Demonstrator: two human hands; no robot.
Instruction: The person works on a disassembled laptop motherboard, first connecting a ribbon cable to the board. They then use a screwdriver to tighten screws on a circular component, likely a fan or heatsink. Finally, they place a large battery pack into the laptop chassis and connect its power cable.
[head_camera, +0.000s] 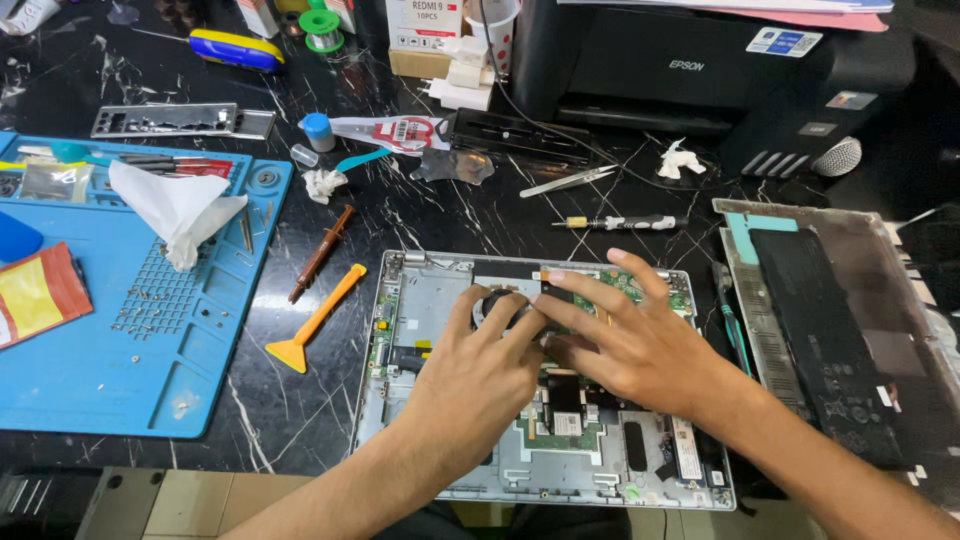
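Note:
An opened silver laptop base lies in front of me with its green circuit board and round black fan exposed. My left hand rests over the middle of the board, its fingertips pressing on the fan. My right hand lies flat beside it, fingers spread over the black part next to the fan. Neither hand visibly holds a tool. The hands hide the centre of the board.
A blue repair mat with screws and a white tissue lies left. An orange pry tool, brown syringe, tweezers and small screwdriver lie about. The removed laptop cover sits right, a black printer behind.

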